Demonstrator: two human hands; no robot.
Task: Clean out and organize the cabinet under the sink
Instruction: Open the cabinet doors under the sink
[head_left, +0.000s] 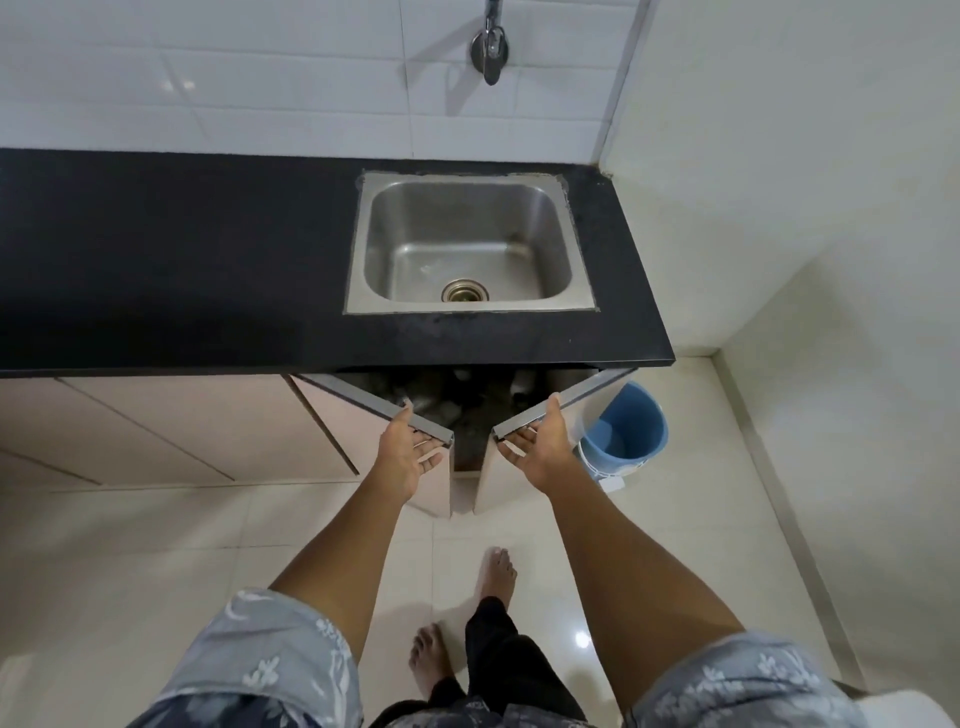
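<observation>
Cabinet (467, 415) sits under the sink (575, 244), below the black counter (182, 260); its two doors are swung partly outward and stand apart at their free edges, so a dark gap shows between them. Inside, dim grey clutter lies in a heap; what it is cannot be told. Left hand (410, 452) grips the top edge of the left door (343, 423), thumb over the grey rail and fingers curled beneath it; right hand (540, 447) grips the right door (592, 391) the same way, near its free corner. The two hands are apart, one on each door, both arms stretched forward from patterned short sleeves. The steel sink is set into the right part of the counter, a round drain in its floor; a tap (491, 49) juts from the white tiled wall above it. A blue bucket (631, 431) stands on the pale floor just beside the right door, partly hidden behind it. Two bare feet (498, 571) stand on the tiles below, one ahead of the other.
</observation>
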